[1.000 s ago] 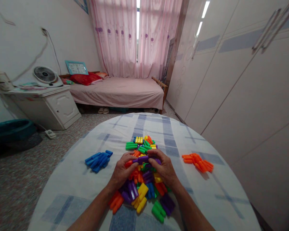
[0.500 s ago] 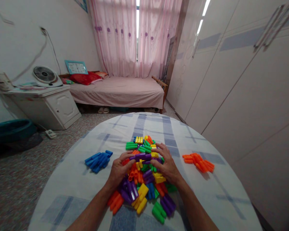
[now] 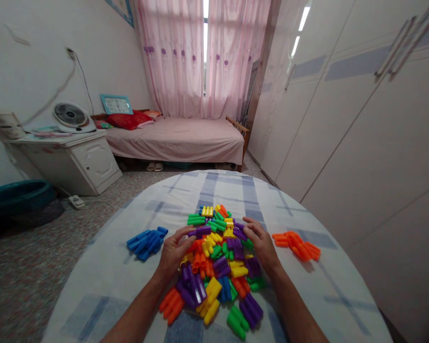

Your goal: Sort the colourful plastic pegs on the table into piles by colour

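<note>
My left hand (image 3: 175, 250) is closed on a purple bullet-shaped plastic building piece (image 3: 200, 232), held between thumb and fingers over the left side of a mixed pile. Across the pile, my right hand (image 3: 262, 243) has its thumb and fingers about another purple building piece (image 3: 239, 232), partly hidden by the fingertips. Beneath and between the hands lie many similar pieces, among them a yellow piece (image 3: 209, 244), an orange piece (image 3: 199, 262), a green piece (image 3: 238, 321) and a purple piece (image 3: 250, 309).
Blue pieces (image 3: 146, 244) form a small heap on the left of the round cloth-covered table (image 3: 128, 295). Orange pieces (image 3: 297, 245) are heaped on the right. Beyond stand a bed (image 3: 178, 138), a white cabinet (image 3: 96, 164) with a fan (image 3: 70, 114), and a wardrobe (image 3: 343, 119).
My hands have moved apart, and the purple pieces that were together between them are now separated, one at each hand. The view has tipped up slightly.
</note>
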Motion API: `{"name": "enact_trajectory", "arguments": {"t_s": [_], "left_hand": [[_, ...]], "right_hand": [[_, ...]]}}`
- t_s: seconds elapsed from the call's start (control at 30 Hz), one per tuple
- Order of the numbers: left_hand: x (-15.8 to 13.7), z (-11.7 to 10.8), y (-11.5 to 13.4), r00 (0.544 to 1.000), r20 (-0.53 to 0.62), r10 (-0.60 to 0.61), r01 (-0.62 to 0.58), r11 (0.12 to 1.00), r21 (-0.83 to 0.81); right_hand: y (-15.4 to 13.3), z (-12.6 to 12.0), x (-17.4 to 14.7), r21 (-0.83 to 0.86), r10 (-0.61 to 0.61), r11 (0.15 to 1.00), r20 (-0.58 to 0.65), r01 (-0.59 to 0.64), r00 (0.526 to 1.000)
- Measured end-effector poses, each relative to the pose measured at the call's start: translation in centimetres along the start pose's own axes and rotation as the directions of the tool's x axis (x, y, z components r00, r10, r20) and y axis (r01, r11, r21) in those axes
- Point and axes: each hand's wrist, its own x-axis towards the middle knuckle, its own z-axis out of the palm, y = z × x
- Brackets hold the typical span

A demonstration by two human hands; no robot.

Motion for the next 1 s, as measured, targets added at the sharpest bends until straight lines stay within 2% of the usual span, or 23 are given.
{"name": "enact_trajectory", "arguments": {"t_s": [0.1, 0.2, 0.43, 0.57, 0.7, 1.0], "left_hand": [[0.0, 0.1, 0.0, 0.999, 0.002, -0.032, 0.032, 0.999, -0.029], [-0.1, 0.3, 0.2, 0.998, 0.006, -0.057, 0.057, 0.998, -0.041], [-0.4, 0.5, 1.2, 0.996, 0.094, 0.01, -0.011, 1.0, 0.002], [-0.3, 0.3, 1.3, 0.996, 0.078, 0.04, -0.042, 0.999, 0.027], [-0.3, 0.4, 1.5, 0.998, 0.068, 0.016, -0.015, 1.0, -0.007], [-0.4, 0.3, 1.6, 0.991, 0.123, -0.06, 0.063, 0.998, -0.025]], "right_hand": [[1.3, -0.3, 0.1, 0.09, 0.103, 0.991, -0.05, -0.099, 0.993], [2.1, -0.2, 0.1, 0.123, 0.154, 0.982, -0.095, -0.142, 0.984], [1.9, -0.2, 0.0, 0.07, 0.106, 0.993, -0.08, -0.1, 0.991], [1.6, -0.2, -0.1, 0.064, 0.116, 0.992, -0.106, -0.109, 0.988], [1.9, -0.2, -0.2, 0.063, 0.104, 0.993, -0.128, -0.096, 0.986], [1.8, -0.1, -0.2, 0.01, 0.114, 0.993, -0.149, -0.114, 0.982]]}}
